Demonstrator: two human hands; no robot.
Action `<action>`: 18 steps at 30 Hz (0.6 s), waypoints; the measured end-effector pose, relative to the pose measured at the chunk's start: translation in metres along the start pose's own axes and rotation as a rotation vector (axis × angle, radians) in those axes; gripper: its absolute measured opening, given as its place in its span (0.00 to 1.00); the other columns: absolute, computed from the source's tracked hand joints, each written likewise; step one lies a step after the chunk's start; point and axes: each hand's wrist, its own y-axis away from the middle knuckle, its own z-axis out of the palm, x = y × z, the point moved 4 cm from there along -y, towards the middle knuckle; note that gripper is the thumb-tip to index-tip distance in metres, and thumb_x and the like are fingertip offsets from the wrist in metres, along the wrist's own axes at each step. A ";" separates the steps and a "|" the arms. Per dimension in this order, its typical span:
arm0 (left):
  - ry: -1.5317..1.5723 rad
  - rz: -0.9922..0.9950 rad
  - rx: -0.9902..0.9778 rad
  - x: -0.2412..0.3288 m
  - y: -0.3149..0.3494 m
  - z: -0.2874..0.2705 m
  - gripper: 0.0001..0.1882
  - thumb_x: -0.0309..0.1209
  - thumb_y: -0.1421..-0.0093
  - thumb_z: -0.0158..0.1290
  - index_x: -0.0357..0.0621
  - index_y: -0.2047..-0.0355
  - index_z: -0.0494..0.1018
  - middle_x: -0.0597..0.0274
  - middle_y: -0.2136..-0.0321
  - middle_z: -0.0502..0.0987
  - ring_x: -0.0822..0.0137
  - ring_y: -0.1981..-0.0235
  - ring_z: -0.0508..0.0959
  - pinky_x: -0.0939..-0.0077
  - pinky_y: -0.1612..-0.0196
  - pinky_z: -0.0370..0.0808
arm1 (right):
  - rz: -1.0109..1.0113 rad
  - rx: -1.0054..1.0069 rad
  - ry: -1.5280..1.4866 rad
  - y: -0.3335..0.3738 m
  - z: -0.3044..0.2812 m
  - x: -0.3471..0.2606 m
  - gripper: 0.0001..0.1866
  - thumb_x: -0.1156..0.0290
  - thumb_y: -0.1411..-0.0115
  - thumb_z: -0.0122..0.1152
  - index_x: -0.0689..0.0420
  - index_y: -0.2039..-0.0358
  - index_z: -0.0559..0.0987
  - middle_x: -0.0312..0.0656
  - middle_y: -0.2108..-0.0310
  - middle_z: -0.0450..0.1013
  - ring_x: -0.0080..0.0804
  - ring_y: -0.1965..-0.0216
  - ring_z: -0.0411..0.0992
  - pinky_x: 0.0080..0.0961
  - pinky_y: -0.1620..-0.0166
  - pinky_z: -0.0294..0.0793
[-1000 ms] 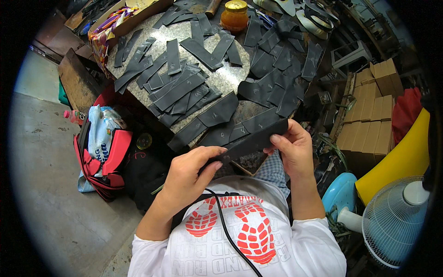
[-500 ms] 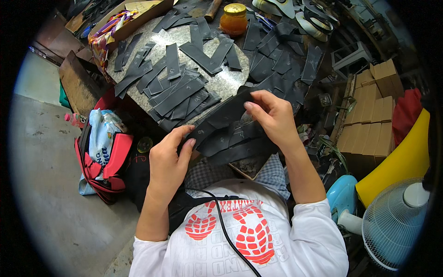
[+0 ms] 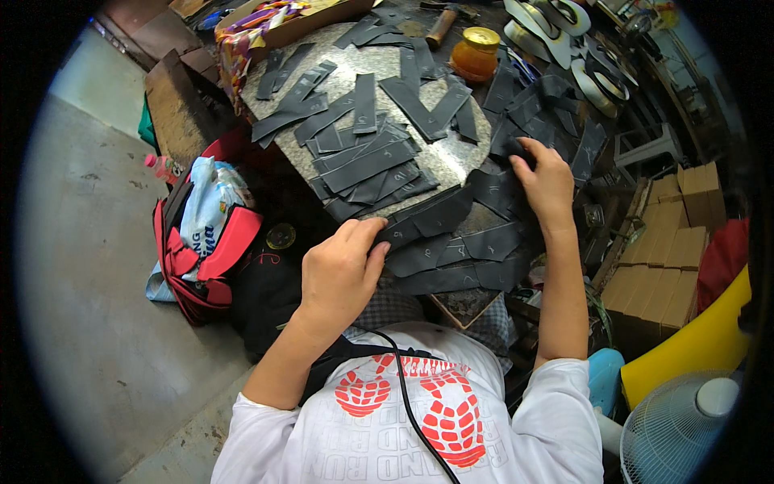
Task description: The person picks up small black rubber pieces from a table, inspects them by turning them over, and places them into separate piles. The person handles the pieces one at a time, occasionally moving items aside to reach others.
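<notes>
My left hand pinches the left end of a dark strip between thumb and forefinger, at the near edge of the round stone slab. Below it, overlapping black pieces with pale handwritten marks hang over my lap. My right hand is up at the heap to the right, thumb and forefinger closed on the edge of a black piece; its fingertips are partly hidden. A pile of black strips lies on the speckled stone slab, with more strips scattered behind.
An orange jar with a gold lid and a hammer stand at the back. Cut-out sandal parts lie far right. Brown cartons and a fan are on the right, a red-black bag on the left.
My right hand has let go of the long strip's right end and moved up and right to the heap. The left hand keeps its pinch. The whole view has shifted, moving the scene rightward.
</notes>
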 end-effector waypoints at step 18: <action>-0.270 0.055 0.072 0.007 -0.004 -0.009 0.13 0.28 0.52 0.63 0.45 0.64 0.77 0.63 0.71 0.71 0.59 0.65 0.71 0.67 0.65 0.72 | 0.372 0.232 -0.963 0.008 -0.006 0.024 0.19 0.63 0.33 0.60 0.61 0.47 0.76 0.32 0.70 0.74 0.16 0.71 0.71 0.17 0.68 0.72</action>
